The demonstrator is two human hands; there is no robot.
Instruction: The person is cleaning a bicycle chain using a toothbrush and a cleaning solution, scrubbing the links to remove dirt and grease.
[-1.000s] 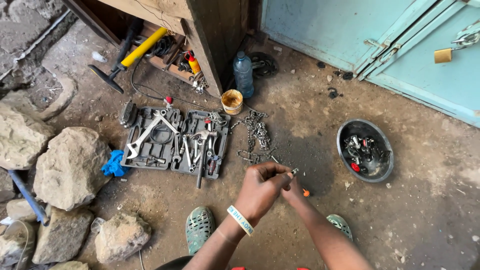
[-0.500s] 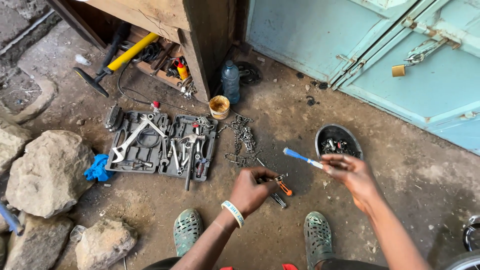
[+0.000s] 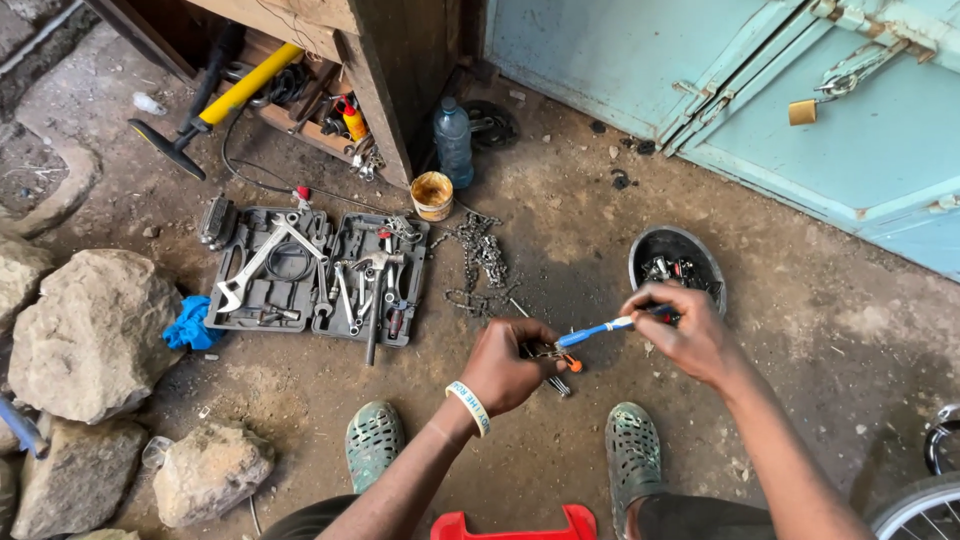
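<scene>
Left hand (image 3: 508, 366): closed around a small metal part (image 3: 545, 351), held low over the dirt floor (image 3: 560, 250) between the two feet
Right hand (image 3: 690, 335): fingers pinched on the far end of a blue-handled brush (image 3: 598, 330), its near tip touching the metal part
Brush: slanted, running from the right hand down and left to the part
Orange-tipped tool (image 3: 570, 364): on the floor just under the left hand
Black bowl (image 3: 678, 265): just beyond the right hand, holding small metal pieces
Chain (image 3: 480, 262): loose on the floor, far of the left hand
Tool case (image 3: 315, 277): open, to the left, wrenches inside
Blue rag (image 3: 188, 325): left of the case, against a rock (image 3: 95, 330)
Yellow tin (image 3: 432, 195): beside a water bottle (image 3: 453, 142)
</scene>
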